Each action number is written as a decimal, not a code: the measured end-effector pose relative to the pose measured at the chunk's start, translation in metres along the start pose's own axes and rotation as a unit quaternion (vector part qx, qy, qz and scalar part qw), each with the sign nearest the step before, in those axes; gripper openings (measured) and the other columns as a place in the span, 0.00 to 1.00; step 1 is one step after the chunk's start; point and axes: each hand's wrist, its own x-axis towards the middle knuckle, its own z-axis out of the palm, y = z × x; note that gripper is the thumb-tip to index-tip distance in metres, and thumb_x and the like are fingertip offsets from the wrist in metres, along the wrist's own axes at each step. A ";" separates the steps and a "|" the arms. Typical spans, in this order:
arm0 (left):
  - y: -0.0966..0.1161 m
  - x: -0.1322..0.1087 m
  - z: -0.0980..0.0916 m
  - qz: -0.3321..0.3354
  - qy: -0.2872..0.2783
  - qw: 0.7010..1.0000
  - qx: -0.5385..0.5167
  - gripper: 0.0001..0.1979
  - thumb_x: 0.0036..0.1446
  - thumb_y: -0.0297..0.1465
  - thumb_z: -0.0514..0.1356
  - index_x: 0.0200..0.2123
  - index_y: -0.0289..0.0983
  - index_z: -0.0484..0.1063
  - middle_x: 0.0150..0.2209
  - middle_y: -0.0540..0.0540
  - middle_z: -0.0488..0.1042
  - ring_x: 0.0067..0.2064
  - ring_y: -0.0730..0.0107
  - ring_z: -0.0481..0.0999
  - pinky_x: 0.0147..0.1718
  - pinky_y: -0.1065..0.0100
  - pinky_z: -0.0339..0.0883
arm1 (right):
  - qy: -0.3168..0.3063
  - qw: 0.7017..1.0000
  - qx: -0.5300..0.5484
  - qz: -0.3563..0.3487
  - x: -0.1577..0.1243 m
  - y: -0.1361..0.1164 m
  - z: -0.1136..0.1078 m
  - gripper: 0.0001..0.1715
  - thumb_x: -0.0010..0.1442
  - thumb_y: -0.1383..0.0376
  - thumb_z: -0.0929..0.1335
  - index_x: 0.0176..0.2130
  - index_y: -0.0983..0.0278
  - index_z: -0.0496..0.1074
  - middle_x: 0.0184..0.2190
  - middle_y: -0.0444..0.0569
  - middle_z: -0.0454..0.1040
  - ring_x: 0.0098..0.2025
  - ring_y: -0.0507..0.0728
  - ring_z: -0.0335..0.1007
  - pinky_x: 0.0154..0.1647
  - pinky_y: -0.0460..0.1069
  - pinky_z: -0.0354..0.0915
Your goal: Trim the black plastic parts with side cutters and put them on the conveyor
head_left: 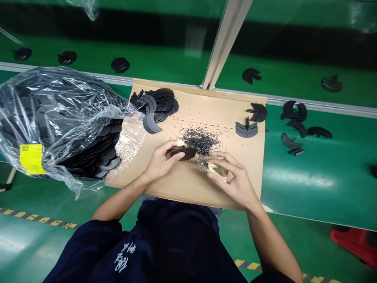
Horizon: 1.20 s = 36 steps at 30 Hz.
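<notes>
Between the thumb and fingers of my left hand (165, 159) is a flat, curved black plastic part (187, 153). My right hand (231, 175) is wrapped round a pair of nippers (216, 169) with pale yellow handles. The metal jaws point left, close to the right end of the part; whether they touch it I cannot tell. Just beyond both hands lies a heap of small black plastic bits (202, 140), scattered over a cardboard sheet (182, 186). A yellowish wrap covers a fingertip of my left hand.
A clear plastic bag (59, 106) full of black curved parts lies at the left, bearing a yellow label (32, 158). A pile of black parts (161, 104) sits on the cardboard's far left. More parts (246, 129) lie at right. A metal post (226, 43) stands behind.
</notes>
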 end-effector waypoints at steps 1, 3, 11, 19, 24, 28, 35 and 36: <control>-0.001 -0.002 0.002 -0.005 -0.002 0.999 -0.034 0.14 0.64 0.39 0.65 0.44 0.35 0.75 0.42 0.43 0.82 0.43 0.68 0.82 0.43 0.69 0.76 | -0.013 1.000 0.020 -0.002 -0.001 -0.001 0.004 0.13 0.66 0.60 0.71 0.49 0.61 0.77 0.57 0.57 0.76 0.60 0.63 0.74 0.57 0.59 0.74; 0.000 -0.006 0.004 -0.001 -0.012 0.997 -0.076 0.12 0.63 0.37 0.67 0.44 0.36 0.74 0.42 0.44 0.82 0.44 0.68 0.83 0.45 0.69 0.76 | -0.027 0.999 0.032 -0.019 -0.001 -0.003 0.011 0.13 0.65 0.60 0.72 0.49 0.62 0.77 0.59 0.59 0.74 0.60 0.63 0.74 0.57 0.59 0.74; 0.014 -0.017 -0.010 0.117 -0.090 0.980 0.131 0.12 0.65 0.24 0.60 0.51 0.36 0.77 0.46 0.40 0.80 0.48 0.65 0.80 0.48 0.63 0.77 | -0.016 0.970 -0.142 -0.195 -0.002 -0.026 0.016 0.17 0.65 0.62 0.73 0.52 0.64 0.74 0.51 0.61 0.80 0.44 0.61 0.78 0.39 0.56 0.75; 0.024 -0.023 -0.012 0.114 -0.082 0.988 0.062 0.11 0.65 0.24 0.62 0.48 0.37 0.80 0.44 0.41 0.83 0.47 0.67 0.82 0.48 0.66 0.78 | 0.055 0.989 -0.063 -0.123 -0.001 -0.019 -0.007 0.25 0.61 0.65 0.75 0.57 0.61 0.73 0.48 0.57 0.80 0.46 0.62 0.78 0.44 0.58 0.76; 0.029 -0.025 -0.011 0.117 -0.082 0.988 0.049 0.12 0.65 0.23 0.62 0.49 0.37 0.80 0.44 0.41 0.83 0.47 0.67 0.83 0.47 0.66 0.79 | 0.021 0.990 -0.049 -0.129 0.002 -0.011 -0.003 0.25 0.62 0.63 0.74 0.58 0.61 0.72 0.48 0.57 0.80 0.46 0.62 0.78 0.43 0.58 0.76; 0.029 -0.025 -0.011 0.122 -0.086 0.987 0.054 0.12 0.64 0.23 0.63 0.49 0.37 0.80 0.44 0.40 0.83 0.47 0.66 0.83 0.47 0.65 0.79 | 0.011 0.988 -0.046 -0.145 0.001 -0.009 0.001 0.27 0.62 0.62 0.74 0.59 0.63 0.71 0.47 0.59 0.80 0.46 0.62 0.78 0.42 0.58 0.76; 0.029 -0.026 -0.009 0.132 -0.076 0.987 0.042 0.16 0.63 0.22 0.64 0.53 0.39 0.80 0.45 0.40 0.84 0.46 0.68 0.84 0.46 0.68 0.79 | 0.013 0.983 -0.089 -0.163 -0.001 -0.009 -0.001 0.28 0.64 0.63 0.73 0.61 0.63 0.69 0.48 0.58 0.80 0.44 0.61 0.77 0.40 0.57 0.75; 0.029 -0.026 -0.008 0.133 -0.074 0.987 0.041 0.17 0.63 0.22 0.65 0.53 0.39 0.80 0.45 0.40 0.84 0.46 0.68 0.84 0.46 0.69 0.79 | 0.011 0.982 -0.098 -0.164 -0.001 -0.010 -0.001 0.27 0.64 0.64 0.73 0.61 0.63 0.70 0.47 0.58 0.80 0.44 0.61 0.77 0.40 0.56 0.75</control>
